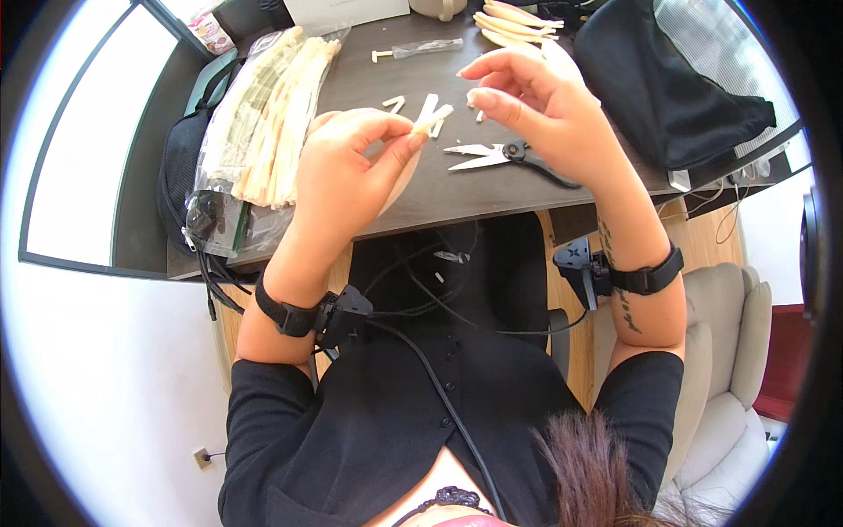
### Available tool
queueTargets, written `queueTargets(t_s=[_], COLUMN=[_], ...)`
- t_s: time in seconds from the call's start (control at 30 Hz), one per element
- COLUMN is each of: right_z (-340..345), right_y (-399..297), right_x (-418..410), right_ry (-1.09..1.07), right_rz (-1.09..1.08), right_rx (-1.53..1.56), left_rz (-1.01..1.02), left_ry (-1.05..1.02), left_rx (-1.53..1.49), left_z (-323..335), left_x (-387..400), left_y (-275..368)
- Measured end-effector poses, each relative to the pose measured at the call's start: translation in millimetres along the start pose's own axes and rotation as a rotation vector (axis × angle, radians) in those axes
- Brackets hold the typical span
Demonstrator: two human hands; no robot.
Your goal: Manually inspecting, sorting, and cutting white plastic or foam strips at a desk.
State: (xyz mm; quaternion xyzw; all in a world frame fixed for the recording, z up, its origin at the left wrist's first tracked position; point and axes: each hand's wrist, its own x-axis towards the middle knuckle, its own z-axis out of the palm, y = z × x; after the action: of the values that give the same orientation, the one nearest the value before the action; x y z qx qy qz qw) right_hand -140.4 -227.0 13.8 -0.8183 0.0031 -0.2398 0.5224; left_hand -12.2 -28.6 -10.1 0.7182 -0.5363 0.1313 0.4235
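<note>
My left hand [352, 151] pinches a cream-coloured flat strip [400, 184] between thumb and forefinger. The strip's short ends [435, 117] stick out past the fingertips, and its longer part hangs below the hand. To the right, my right hand [537, 109] is raised with thumb and fingers apart and nothing visible between them. Beneath it lie scissors [507, 155] with black handles, blades spread and pointing left; my right hand hides part of them. Small cut scraps [394, 103] of the same pale material are scattered on the dark table [355, 85].
A clear plastic bag [263, 125] of long pale strips lies at left, beside a black case [181, 158]. Several finished-looking pale tapered pieces [517, 23] are stacked at the back. A black cloth bag [658, 92] stands at right. Cables [428, 349] run from both wrist-worn devices.
</note>
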Motion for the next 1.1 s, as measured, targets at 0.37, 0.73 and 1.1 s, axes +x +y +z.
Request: queueTargets(t_s=[0.37, 0.73, 1.1], right_z=[11, 3, 32], right_y=[-14, 18, 4], right_x=[-8, 8, 18], right_ry=[-0.168, 0.177, 0.154], right_rz=[-0.037, 0.037, 0.169], right_rx=[-0.240, 0.224, 0.715], left_rz=[0.173, 0.237, -0.360], left_ry=[-0.144, 0.413, 0.124], left_rx=[0.178, 0.127, -0.820], left_z=[13, -7, 24], left_x=[11, 29, 21], left_y=[6, 6, -4])
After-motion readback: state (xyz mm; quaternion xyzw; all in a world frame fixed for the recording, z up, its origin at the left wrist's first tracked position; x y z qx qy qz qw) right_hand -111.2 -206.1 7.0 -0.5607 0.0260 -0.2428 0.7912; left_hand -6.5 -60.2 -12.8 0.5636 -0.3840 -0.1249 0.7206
